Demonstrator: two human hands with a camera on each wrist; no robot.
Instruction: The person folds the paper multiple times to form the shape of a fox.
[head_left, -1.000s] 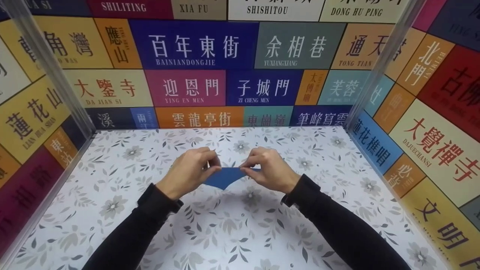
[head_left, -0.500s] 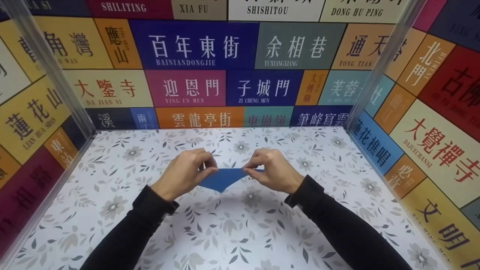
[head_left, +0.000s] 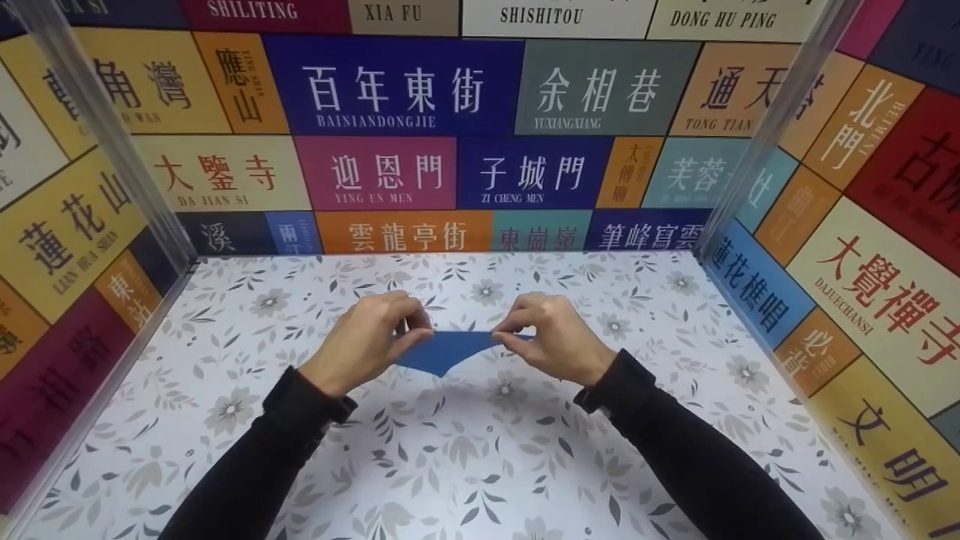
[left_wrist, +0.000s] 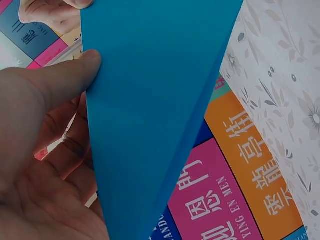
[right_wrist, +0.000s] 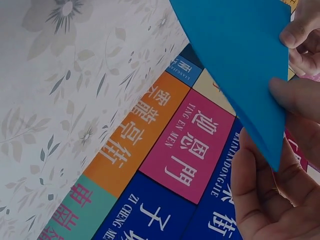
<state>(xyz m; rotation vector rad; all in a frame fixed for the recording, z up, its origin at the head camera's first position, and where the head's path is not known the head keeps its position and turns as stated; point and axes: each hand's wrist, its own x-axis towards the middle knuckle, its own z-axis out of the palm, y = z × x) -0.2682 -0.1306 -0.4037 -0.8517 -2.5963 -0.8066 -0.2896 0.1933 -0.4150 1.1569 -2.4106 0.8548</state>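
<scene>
A sheet of blue paper (head_left: 457, 349), folded into a triangle, is held up between both hands with its long edge on top and a point hanging down. My left hand (head_left: 371, 337) pinches that top edge between thumb and fingers on the left. On the right, my right hand (head_left: 559, 337) pinches the same edge. The left wrist view has the thumb flat on the near face of the paper (left_wrist: 145, 100), fingers behind it. From the right wrist, the paper (right_wrist: 245, 65) narrows to a sharp corner over the curled fingers, and folded layers show along its slanted edge.
A tabletop with a grey floral print (head_left: 480, 457) lies under the hands. Behind it rises a back wall (head_left: 390, 90) of coloured name panels, with similar side walls to left and right. Clear plastic strips (head_left: 772, 127) run up the corners.
Both hands have moved slightly apart along the top edge, so more of it shows between them. The paper stays pinched and appears shallower than half a second ago. The head view has shifted a little.
</scene>
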